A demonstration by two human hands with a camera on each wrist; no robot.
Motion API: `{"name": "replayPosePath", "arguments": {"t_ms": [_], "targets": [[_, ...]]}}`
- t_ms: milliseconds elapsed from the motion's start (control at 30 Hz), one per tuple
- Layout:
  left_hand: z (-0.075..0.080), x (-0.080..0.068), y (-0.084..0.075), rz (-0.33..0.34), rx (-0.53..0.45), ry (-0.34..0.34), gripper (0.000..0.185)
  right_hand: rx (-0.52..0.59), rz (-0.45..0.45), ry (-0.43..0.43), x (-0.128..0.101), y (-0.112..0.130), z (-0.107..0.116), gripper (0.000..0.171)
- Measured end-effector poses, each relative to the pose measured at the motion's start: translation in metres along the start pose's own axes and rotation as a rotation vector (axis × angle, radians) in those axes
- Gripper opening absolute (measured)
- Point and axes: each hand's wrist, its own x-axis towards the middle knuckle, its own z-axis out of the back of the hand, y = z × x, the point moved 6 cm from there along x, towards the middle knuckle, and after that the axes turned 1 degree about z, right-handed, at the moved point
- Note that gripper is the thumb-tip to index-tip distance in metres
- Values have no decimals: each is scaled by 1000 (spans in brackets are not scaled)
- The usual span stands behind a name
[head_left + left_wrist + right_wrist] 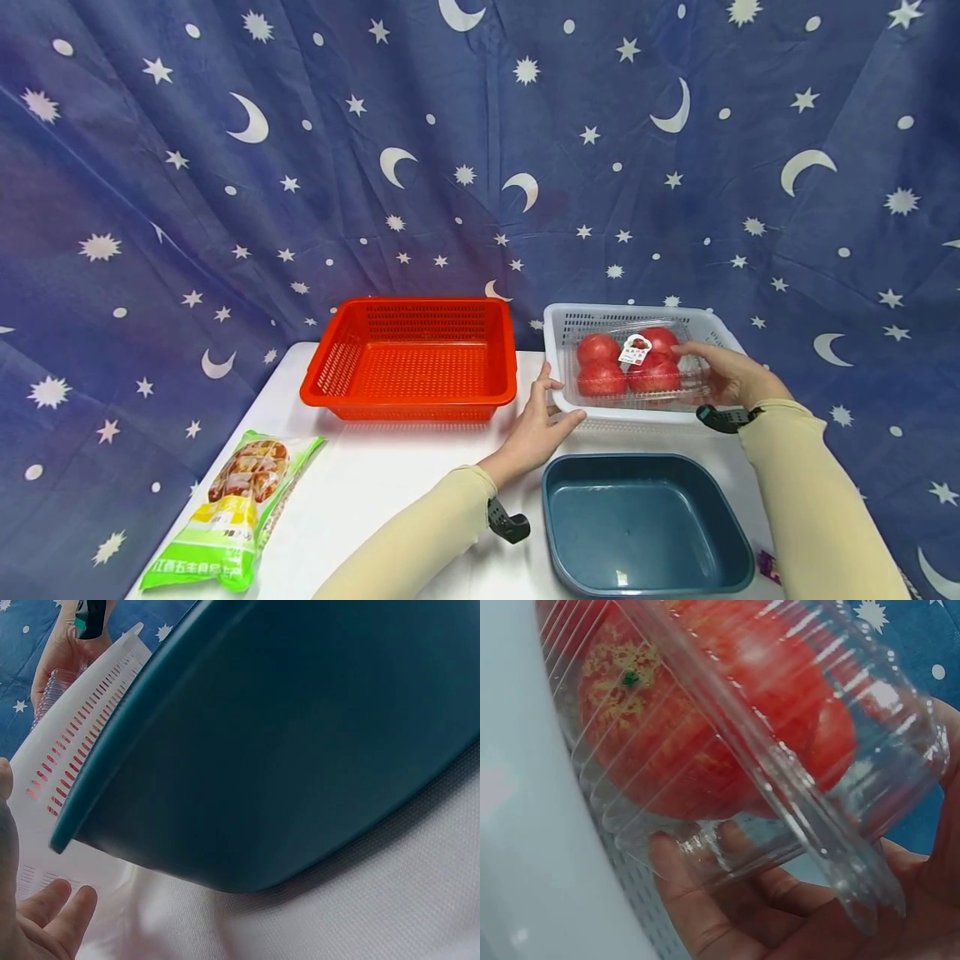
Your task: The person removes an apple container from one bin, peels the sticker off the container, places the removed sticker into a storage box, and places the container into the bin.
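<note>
A clear plastic box of red fruit [602, 379] with a white label lies tilted inside the white basket [557, 333]. My right hand [731, 371] grips the right end of this box. In the right wrist view, fingers [697, 907] curl beneath the clear box [787, 772], and a fruit [727, 727] with a yellowish, green-centred stem end shows through the plastic. At the basket's front left corner is my left hand [534, 429], its thumb along the front rim and its fingers spread against the side. The left wrist view shows straight fingertips [73, 915] low beside the basket's wall.
A dark blue tub [551, 500] stands just in front of the white basket. Left of that basket sits a red basket [412, 408]. A green and yellow food bag [232, 508] lies at the table's left. Behind everything hangs a blue star-patterned curtain [450, 125].
</note>
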Motion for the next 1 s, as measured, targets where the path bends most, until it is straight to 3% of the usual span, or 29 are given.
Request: {"name": "replayPosePath", "arguments": {"t_ms": [667, 1000], "targets": [[-2, 2, -4, -12, -32, 6, 51, 4, 47, -48, -9, 2, 12, 92], [4, 2, -6, 30, 44, -5, 55, 28, 89, -58, -28, 13, 14, 81]]}}
